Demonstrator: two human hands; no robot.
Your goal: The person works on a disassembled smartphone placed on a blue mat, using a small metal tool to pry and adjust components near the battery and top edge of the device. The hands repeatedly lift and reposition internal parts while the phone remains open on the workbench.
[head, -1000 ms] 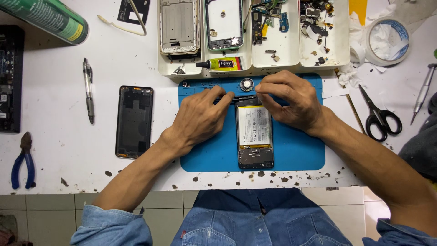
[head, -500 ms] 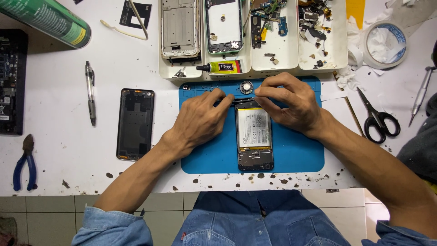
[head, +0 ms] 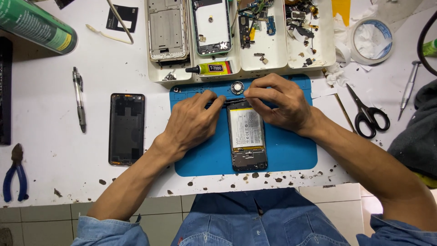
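- On the blue work mat [head: 291, 155], at the middle of the white tabletop [head: 54, 177], lies an opened phone [head: 247, 135] with its back cover off and its pale battery showing.
- Its long axis runs straight away from the person: the top end points toward the tray of parts [head: 268, 54], the bottom end toward the near edge of the tabletop.
- It lies flat, squared up with the mat's edges.
- From the near left comes the left hand [head: 191, 125], forearm slanting up and to the right, palm down, knuckles raised.
- Its fingers [head: 214, 101] bend down onto the phone's top left corner, closed in a pinching grip; what they press on is hidden.
- From the near right comes the right hand [head: 280, 102], wrist bent, back of the hand upward.
- Its fingers [head: 255, 93] curl over the phone's top edge, pinched shut there and nearly meeting those of the other hand.
- Whether a small tool sits between the fingertips cannot be told.
- Just beyond the fingertips a small round metal part [head: 237, 87] rests on the mat.
- Left of the mat, well apart from the hands, lies a dark back cover [head: 126, 129], parallel to the phone.
- A tube of glue [head: 211, 69] lies crosswise at the tray's front edge.
- Black scissors [head: 368, 114] lie right of the mat, blue pliers [head: 13, 175] at the far left.
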